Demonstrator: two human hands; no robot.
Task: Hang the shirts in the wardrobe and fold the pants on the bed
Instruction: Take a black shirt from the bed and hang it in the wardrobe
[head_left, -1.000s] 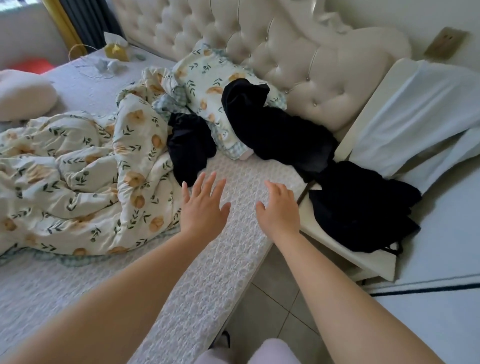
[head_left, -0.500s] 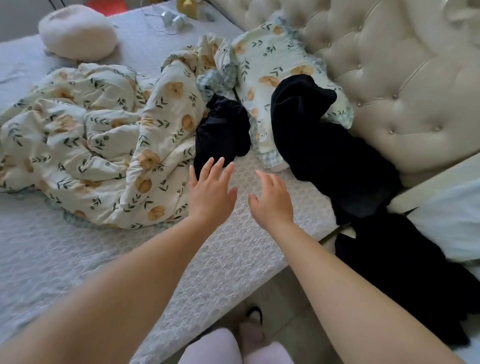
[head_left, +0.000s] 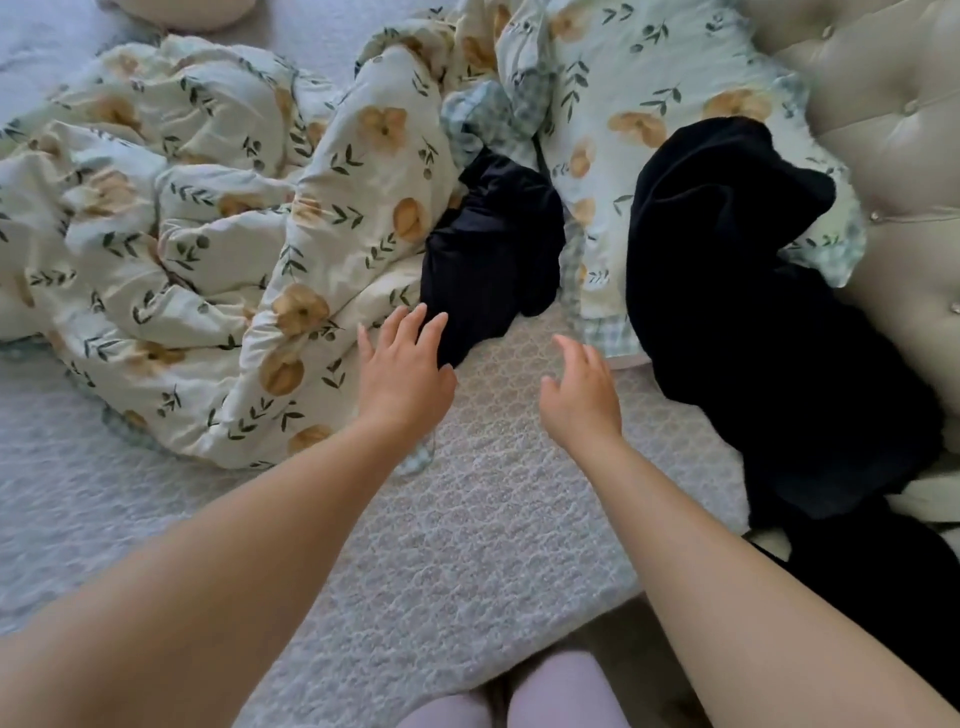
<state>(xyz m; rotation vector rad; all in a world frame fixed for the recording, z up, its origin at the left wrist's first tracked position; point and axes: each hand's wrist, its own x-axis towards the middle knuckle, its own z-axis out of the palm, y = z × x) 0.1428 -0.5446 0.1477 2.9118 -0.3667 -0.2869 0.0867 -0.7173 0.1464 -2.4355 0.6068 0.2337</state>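
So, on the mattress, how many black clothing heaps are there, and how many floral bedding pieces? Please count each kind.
Black clothing heaps: 2, the small heap and the large heap
Floral bedding pieces: 2, the quilt and the pillow
Total: 4
Not counted: the black cloth past the edge of the mattress.

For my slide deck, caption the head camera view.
Left hand and right hand, both open, reach toward a small black garment beside the floral duvet on the bed.
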